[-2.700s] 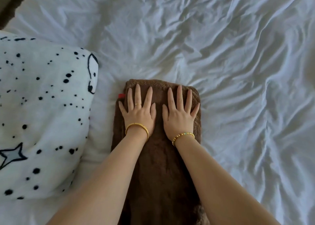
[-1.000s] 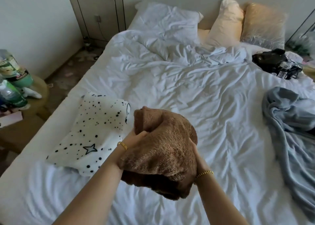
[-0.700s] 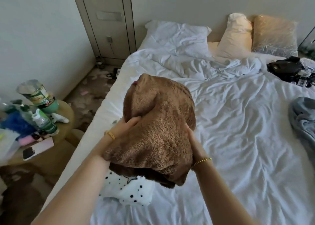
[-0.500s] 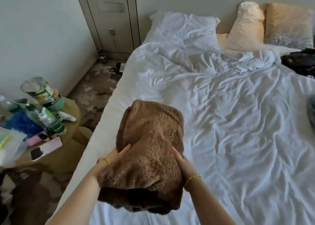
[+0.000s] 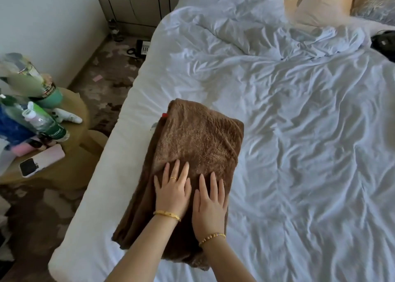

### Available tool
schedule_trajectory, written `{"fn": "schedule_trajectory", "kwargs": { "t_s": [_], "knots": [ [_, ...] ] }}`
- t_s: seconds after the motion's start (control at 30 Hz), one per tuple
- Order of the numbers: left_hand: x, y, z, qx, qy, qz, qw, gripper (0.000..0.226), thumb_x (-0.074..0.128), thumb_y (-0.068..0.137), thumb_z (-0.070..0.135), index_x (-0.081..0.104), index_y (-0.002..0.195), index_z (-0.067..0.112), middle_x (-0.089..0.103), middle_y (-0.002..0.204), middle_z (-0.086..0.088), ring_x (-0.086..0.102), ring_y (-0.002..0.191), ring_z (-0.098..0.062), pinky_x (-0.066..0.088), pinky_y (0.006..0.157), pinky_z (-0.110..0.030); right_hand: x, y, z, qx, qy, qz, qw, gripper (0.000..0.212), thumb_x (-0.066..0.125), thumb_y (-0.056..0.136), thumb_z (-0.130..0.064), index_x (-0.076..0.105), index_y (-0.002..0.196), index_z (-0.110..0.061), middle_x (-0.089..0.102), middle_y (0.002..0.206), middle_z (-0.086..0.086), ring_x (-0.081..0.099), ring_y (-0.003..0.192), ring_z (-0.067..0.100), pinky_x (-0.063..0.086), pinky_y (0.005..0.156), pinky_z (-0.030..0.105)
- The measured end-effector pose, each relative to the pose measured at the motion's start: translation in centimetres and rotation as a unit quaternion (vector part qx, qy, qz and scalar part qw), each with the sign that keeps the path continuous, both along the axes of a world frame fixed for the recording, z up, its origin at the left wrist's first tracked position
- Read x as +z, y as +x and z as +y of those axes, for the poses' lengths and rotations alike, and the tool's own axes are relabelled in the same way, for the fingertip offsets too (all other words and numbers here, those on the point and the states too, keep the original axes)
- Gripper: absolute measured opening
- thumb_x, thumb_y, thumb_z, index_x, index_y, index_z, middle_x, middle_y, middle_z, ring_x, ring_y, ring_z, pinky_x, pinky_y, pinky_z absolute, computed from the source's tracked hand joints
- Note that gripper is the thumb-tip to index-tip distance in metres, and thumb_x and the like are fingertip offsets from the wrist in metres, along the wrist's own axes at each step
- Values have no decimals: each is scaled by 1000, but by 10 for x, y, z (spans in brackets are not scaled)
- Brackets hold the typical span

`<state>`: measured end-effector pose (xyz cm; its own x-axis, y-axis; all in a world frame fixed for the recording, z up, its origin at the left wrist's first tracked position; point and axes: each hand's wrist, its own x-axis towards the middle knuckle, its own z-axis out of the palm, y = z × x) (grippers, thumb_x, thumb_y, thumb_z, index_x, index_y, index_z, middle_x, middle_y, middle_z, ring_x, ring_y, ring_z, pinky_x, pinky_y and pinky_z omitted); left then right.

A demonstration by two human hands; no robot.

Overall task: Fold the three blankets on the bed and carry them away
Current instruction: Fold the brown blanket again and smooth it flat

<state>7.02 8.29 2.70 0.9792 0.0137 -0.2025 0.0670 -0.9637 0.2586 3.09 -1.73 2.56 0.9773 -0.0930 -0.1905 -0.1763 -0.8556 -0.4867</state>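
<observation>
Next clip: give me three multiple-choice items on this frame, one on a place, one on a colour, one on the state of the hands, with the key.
1. Where does the folded blanket lie?
A. On the bed, near its left edge
B. On the side table
C. On the floor

2. What colour is that blanket?
A. Grey-blue
B. Brown
C. White with black dots

3. What are the left hand and right hand doing?
A. Gripping the blanket's corners
B. Lifting it off the bed
C. Lying flat on top of it, fingers straight

Key: 1 A, white sheet shows around it; 2 B, the plush is plainly brown; 3 C, both palms rest side by side on its near half.
</observation>
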Motion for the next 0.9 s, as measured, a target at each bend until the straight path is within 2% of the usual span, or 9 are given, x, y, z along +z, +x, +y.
{"fn": "schedule_trajectory", "kwargs": {
  "t_s": [0.2, 0.27, 0.33, 0.43, 0.5, 0.57, 0.63, 0.77, 0.9],
  "knots": [
    [-72, 2, 23, 55, 26, 8, 998, 55, 16, 92, 43, 26, 145, 31, 24, 154, -2, 20, 143, -29, 15, 110, -60, -74, 12, -7, 42, -44, 46, 997, 56, 15, 97, -44, -5, 148, -31, -1, 158, -7, -5, 145, 18, -10, 115, 38],
    [-73, 15, 20, 69, 21, -14, 997, 50, 27, 96, 36, 27, 146, 28, 22, 155, -4, 15, 144, -29, 10, 112, -59, -73, 25, -7, 9, -19, -14, 1000, 56, 18, 96, -41, 8, 149, -26, 16, 155, -1, 10, 144, 21, -3, 117, 38],
    [-63, 25, 16, 97, -9, -105, 990, 44, 51, 90, 19, 45, 134, 12, 32, 149, -15, 23, 140, -35, 12, 111, -61, -62, 32, -12, -70, 34, -123, 989, 55, 24, 94, -38, 25, 146, -22, 31, 146, 7, 25, 136, 24, 7, 116, 41],
    [-39, 40, 5, 57, -48, -306, 949, 26, 54, 81, 2, 48, 106, 6, 47, 132, -24, 37, 130, -37, 17, 108, -61, -42, 66, -22, -177, 132, -194, 956, 56, 27, 94, -38, 16, 148, -28, 11, 153, 12, 10, 140, 22, 7, 115, 35],
    [-21, 61, -8, -12, -74, -351, 933, 27, 43, 85, 10, 45, 112, 11, 45, 137, -19, 31, 133, -31, 12, 110, -56, -29, 106, -25, -206, 258, -120, 936, 56, 28, 99, -34, 4, 149, -29, -5, 156, 7, -1, 144, 14, 3, 114, 24],
    [-8, 89, -17, -60, -43, -332, 941, 38, 37, 88, 19, 48, 124, 17, 43, 143, -12, 27, 137, -30, 11, 110, -55, -22, 137, -28, -138, 305, -69, 940, 55, 27, 101, -28, 0, 149, -25, -5, 157, 1, 0, 145, 13, 3, 112, 15],
    [-8, 114, -18, -53, -7, -263, 963, 46, 34, 90, 28, 47, 134, 23, 37, 148, -6, 23, 140, -32, 8, 109, -56, -23, 150, -28, -40, 237, -78, 968, 53, 26, 101, -26, 3, 149, -25, -2, 157, -1, 2, 145, 17, 5, 111, 15],
    [-41, 139, -3, 14, 7, -137, 990, 51, 28, 94, 41, 20, 145, 40, 8, 158, 1, -1, 144, -33, -1, 109, -62, -30, 165, -9, 35, -59, -167, 984, 52, 18, 96, -43, 10, 148, -36, -4, 158, 0, -8, 144, 31, -3, 114, 46],
    [-70, 147, 4, 115, -24, -121, 986, 49, 33, 94, 36, 27, 142, 41, 13, 157, -5, 9, 142, -40, 8, 109, -64, -65, 182, -4, 39, -63, -49, 996, 51, 14, 97, -46, 3, 147, -40, -14, 157, -6, -19, 142, 27, 1, 115, 56]
  ]
}}
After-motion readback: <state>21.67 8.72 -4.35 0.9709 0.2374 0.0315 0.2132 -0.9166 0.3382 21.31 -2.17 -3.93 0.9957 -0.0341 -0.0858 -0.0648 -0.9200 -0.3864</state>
